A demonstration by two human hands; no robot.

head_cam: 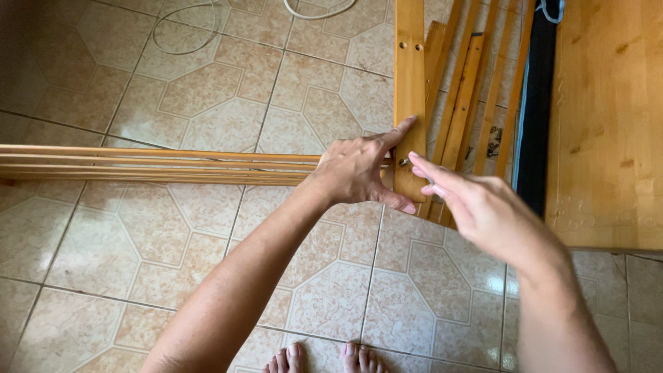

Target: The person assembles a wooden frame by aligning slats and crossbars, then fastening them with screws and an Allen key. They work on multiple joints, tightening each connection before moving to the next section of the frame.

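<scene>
My left hand (359, 169) grips the lower end of an upright wooden board (409, 76), with the index finger laid up along its face and the thumb under its end. A wooden frame of long rails (152, 164) runs from the left and meets that board under my left hand. My right hand (476, 204) is just right of the joint, its fingertips pinched at a small metal bolt (403, 163) in the board.
Several loose wooden slats (464, 97) lean behind the board. A wide wooden panel (608, 124) fills the right, with a dark strip (537, 103) beside it. A white cable (181, 31) lies on the tiled floor (207, 228). My bare toes (324, 359) show at the bottom.
</scene>
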